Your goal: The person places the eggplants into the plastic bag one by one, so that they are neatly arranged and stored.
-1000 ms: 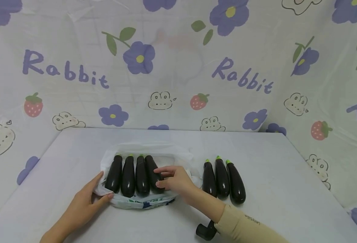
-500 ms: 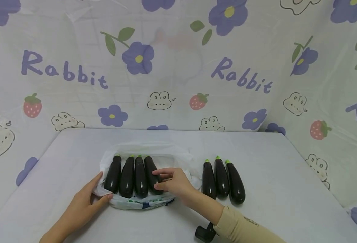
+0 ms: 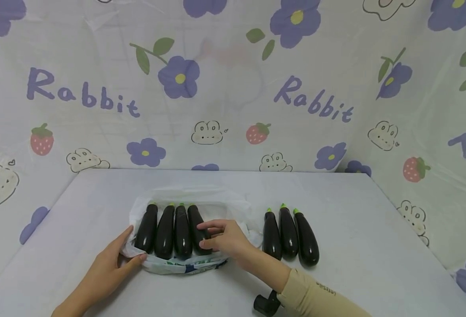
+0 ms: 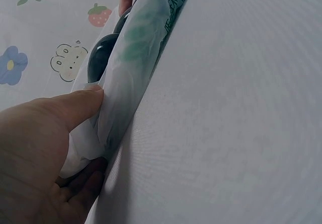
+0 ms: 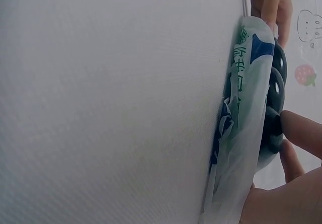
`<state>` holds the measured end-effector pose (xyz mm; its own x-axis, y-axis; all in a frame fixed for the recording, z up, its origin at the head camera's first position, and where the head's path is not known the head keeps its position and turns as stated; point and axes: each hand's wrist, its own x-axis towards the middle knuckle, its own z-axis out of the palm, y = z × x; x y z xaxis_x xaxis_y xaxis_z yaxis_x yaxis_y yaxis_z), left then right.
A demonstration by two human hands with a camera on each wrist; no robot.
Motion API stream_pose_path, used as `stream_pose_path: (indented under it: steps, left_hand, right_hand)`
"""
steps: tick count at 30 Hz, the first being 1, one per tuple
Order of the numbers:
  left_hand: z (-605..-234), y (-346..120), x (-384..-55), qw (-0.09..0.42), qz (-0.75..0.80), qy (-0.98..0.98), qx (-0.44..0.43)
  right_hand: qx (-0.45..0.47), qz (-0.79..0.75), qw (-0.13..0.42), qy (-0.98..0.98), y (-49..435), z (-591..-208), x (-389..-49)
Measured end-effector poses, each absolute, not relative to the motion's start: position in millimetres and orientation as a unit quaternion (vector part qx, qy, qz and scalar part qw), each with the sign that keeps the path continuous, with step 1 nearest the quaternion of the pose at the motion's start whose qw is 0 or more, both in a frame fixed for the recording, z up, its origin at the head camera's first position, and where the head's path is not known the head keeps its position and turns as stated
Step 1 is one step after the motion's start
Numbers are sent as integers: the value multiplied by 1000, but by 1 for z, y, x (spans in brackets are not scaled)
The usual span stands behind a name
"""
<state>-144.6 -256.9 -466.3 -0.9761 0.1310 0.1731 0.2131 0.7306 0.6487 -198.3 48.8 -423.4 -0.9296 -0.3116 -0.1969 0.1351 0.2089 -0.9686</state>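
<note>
Several dark, glossy eggplants (image 3: 164, 233) lie side by side in an opened white plastic bag (image 3: 185, 266) with green and blue print. My left hand (image 3: 108, 268) holds the bag's near left edge, its thumb over the plastic in the left wrist view and its fingers along the outer side. Inside the bag, my right hand (image 3: 229, 240) has its thumb and fingers on the rightmost eggplant (image 3: 197, 229). Its thumb (image 5: 301, 133) shows against the dark skin in the right wrist view. The bag's front wall hides the eggplants' lower sides there.
Three more eggplants (image 3: 290, 233) with green stems lie on the white table (image 3: 356, 246) right of the bag, the left one partly behind the right forearm. A small black cylindrical object (image 3: 266, 304) shows beside the right sleeve. A printed cloth (image 3: 225, 79) hangs behind the table.
The tops of the two middle eggplants in the bag have come slightly closer together. Both hands keep nearly the same places. The head view has shifted a little.
</note>
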Motion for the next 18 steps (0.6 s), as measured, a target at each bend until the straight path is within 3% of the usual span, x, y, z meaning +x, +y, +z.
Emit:
stream_pose_path:
  steps: [18]
  left_hand:
    - [-468, -257, -145, 66, -352, -929, -95]
  right_hand:
    - [-50, -623, 183, 759, 48, -423, -200]
